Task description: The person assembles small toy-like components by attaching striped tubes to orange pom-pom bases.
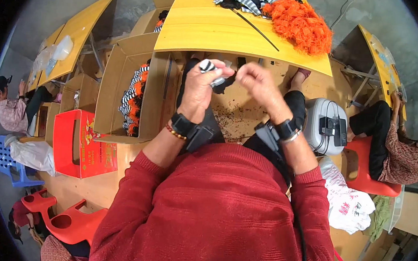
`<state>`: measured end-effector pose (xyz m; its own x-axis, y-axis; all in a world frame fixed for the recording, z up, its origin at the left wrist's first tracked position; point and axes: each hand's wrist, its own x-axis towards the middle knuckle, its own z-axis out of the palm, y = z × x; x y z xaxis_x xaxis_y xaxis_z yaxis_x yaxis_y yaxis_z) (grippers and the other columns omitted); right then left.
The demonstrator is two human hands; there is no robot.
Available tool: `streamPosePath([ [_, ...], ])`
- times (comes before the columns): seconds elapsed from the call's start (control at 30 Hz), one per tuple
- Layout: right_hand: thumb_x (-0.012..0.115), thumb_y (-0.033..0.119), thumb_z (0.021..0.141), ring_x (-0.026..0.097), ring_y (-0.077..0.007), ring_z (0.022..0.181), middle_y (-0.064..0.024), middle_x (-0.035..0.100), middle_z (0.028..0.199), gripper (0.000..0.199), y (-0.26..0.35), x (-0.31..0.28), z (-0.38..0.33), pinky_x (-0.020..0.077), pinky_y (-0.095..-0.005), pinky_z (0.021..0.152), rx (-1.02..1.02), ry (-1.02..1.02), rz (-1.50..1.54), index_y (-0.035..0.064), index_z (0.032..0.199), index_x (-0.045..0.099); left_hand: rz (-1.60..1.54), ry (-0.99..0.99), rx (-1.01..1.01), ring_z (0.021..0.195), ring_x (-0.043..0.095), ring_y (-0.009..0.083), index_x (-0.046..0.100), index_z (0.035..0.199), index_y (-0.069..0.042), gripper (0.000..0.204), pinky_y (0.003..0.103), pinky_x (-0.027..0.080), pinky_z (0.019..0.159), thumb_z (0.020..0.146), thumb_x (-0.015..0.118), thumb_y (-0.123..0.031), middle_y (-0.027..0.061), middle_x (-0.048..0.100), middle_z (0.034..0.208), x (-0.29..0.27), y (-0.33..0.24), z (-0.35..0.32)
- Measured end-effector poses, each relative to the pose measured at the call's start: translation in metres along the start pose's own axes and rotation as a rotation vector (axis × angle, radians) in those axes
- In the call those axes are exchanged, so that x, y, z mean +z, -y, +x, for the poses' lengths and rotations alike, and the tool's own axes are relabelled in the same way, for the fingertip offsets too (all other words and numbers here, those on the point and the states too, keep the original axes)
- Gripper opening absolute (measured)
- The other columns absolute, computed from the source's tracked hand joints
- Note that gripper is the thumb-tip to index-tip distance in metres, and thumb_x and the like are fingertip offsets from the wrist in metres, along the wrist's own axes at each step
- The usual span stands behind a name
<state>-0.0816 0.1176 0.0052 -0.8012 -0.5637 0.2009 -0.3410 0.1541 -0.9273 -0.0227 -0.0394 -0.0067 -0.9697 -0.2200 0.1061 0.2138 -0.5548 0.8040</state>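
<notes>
Gripping a small black-and-white striped fabric piece (206,66) in curled fingers, my left hand (198,86) was just short of twelve o'clock from the middle of my view. My right hand (263,88) hung near it, toward half past one, thumb and fingers drawn close together; I could not tell whether they pinched anything. Beyond both, at twelve, stood the yellow table (201,28), with striped cloth strips (247,3) on its far edge, a thin black rod (257,31), and a fluffy orange pile (301,28) at one o'clock. Toward ten, an open cardboard box (110,94) held striped-and-orange pieces (133,101). At three, a co-worker (406,149) sat on a red stool (361,165).
</notes>
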Motion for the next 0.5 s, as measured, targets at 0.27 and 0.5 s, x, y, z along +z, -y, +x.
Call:
streamPosePath([
  [0.27,0.049,0.015,0.072,0.057,-0.0361,0.072,-0.0172,0.059,0.078,0.014,-0.052,-0.066,0.090,0.0453,-0.0454,0.060,-0.082,-0.492,-0.960,0.0072,0.073,0.061,-0.215,0.028,-0.186,0.076,0.061,0.0308,0.052,0.096,-0.002,0.018,0.043,0.048,0.075,0.079,0.053,-0.007,0.0142,0.061,0.077,-0.008,-0.004,0.004],
  [0.5,0.050,0.008,0.067,0.057,-0.0349,0.069,-0.0188,0.057,0.072,0.009,-0.064,-0.053,0.092,0.0454,-0.0421,0.057,-0.043,-0.357,-1.078,0.0032,0.064,0.058,-0.330,-0.109,-0.206,0.068,0.059,0.0286,0.053,0.089,-0.002,0.011,0.042,0.049,0.070,0.078,0.053,-0.005,0.0122,0.058,0.070,-0.018,-0.007,0.023],
])
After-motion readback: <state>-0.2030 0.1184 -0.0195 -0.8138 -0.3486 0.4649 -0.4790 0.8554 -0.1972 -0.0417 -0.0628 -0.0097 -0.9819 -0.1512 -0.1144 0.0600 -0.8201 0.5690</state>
